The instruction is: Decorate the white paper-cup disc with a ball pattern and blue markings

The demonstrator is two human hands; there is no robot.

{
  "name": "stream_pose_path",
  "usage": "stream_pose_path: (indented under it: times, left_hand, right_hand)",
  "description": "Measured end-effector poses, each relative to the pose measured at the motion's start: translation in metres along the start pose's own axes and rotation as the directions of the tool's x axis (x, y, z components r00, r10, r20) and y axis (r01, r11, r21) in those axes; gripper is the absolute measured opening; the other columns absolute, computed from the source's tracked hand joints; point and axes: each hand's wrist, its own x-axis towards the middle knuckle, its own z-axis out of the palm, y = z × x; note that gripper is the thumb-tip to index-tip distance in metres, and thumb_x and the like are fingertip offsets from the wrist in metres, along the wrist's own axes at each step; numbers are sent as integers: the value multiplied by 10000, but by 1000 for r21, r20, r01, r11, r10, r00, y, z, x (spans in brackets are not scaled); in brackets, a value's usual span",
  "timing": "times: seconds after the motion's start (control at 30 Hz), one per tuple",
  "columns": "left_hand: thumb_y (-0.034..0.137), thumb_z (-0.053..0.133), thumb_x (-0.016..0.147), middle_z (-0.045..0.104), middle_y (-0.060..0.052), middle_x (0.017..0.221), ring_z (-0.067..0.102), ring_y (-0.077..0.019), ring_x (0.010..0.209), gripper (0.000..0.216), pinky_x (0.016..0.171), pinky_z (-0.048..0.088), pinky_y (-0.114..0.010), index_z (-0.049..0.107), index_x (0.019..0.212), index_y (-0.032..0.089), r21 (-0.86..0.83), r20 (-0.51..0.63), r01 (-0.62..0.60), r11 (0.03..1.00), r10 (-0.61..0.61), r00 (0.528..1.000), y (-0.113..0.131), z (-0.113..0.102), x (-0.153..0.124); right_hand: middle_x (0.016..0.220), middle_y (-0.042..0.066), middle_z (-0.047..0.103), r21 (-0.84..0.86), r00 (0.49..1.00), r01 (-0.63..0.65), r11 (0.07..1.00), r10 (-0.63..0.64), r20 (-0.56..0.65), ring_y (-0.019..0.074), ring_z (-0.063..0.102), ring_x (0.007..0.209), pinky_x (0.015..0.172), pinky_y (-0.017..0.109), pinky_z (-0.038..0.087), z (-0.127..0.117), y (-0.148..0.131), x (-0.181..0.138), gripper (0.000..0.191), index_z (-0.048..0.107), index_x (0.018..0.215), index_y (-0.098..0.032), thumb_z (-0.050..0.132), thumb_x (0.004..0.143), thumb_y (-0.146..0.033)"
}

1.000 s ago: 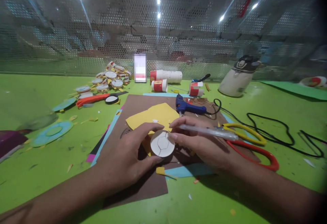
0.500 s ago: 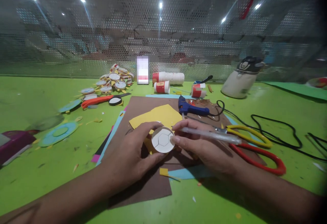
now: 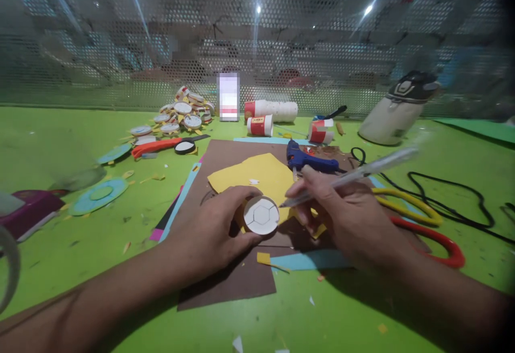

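Observation:
My left hand [image 3: 215,219] grips a small round paper-cup base [image 3: 261,216] between thumb and fingers. On its white face is a drawn hexagon with short lines running out to the rim. A clear-barrelled pen [image 3: 358,173] is held in my right hand [image 3: 338,203], its tip close to the right edge of the cup base. Whether the tip touches is too small to tell. Below both hands are a yellow paper sheet [image 3: 257,168] and brown card [image 3: 233,283]. Scissors with one yellow and one red handle [image 3: 450,245] lie partly hidden behind my right hand.
A blue glue gun [image 3: 314,161] with a black cord lies beyond my right hand. Farther back are cut paper cups [image 3: 260,126], a phone [image 3: 228,97] and a jug [image 3: 396,111]. At left are a pile of round pieces [image 3: 181,109], an orange cutter [image 3: 156,147] and blue paper rings [image 3: 98,196].
My right hand has drawn away from the cup base to the right. The pen has swung from lying sideways to a writing hold, tip toward the base. My left hand still holds the base.

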Motion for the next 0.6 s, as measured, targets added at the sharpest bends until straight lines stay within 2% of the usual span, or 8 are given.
stream_pose_path:
  times: [0.07,0.13,0.3,0.43,0.6]
  left_hand:
    - [306,708,803,657,-54,1173,601,-267,1026,475,863,479,-421,535,1240,237,-12,0,10,1000,-10,1000,0,0,0]
    - [298,707,804,659,-36,1151,607,-250,996,459,840,485,-399,537,1227,249,-29,-2,6,1000,-6,1000,0,-1,0]
    - [306,702,827,661,-13,1133,613,-233,981,435,818,484,-368,531,1225,274,-20,-27,-41,999,40,999,-1,0,-1]
    - [301,710,835,666,-1,1084,616,-210,922,416,779,484,-336,539,1214,274,-16,-24,-67,998,66,997,-2,1,-1]
    - [272,721,833,669,17,1081,614,-194,923,415,780,484,-314,555,1214,288,-38,-16,-80,996,79,997,-3,1,-1]
  right_hand:
    - [476,-39,494,-37,999,-37,999,38,30,93,435,441,418,224,343,4,1,-1,427,623,665,-189,583,904,-541]
    - [461,-48,477,-63,998,-50,997,52,40,78,413,436,421,209,332,8,2,-2,406,580,616,-183,614,898,-473]
    - [466,-71,499,-19,994,-83,996,84,72,67,427,420,415,179,346,13,-1,-4,243,566,714,-190,589,909,-334]
    - [483,-65,532,-147,987,-112,983,127,95,68,467,444,446,176,382,14,-7,-6,203,560,723,-184,568,911,-260]
    - [586,-28,639,-245,977,-168,955,194,84,96,560,527,505,194,441,12,-6,-7,157,579,794,-195,595,900,-310]
